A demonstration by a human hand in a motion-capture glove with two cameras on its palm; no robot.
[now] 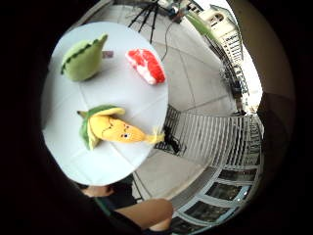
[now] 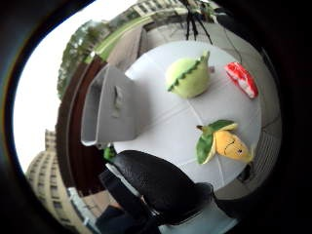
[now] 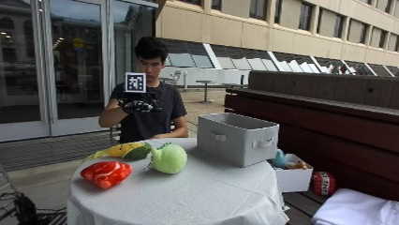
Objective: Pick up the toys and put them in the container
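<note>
1. Hovering at chest height, the gloved right hand (image 3: 138, 105) holds nothing; I cannot tell how far its fingers curl.
2. Corn toy (image 3: 122, 150), green toy (image 3: 168, 158) and red toy (image 3: 106, 174) lie on the table (image 3: 205, 197), unpicked.
3. Grey container (image 3: 237, 138) stands open beside them, ready to take them.

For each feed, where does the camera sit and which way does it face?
Outside view: across the table, facing the person's raised gloved right hand.
Little finger side palm view: looks down on corn toy, green toy, red toy; a forearm shows.
Thumb side palm view: same toys plus grey container; gloved thumb shows.
All share the toys.
</note>
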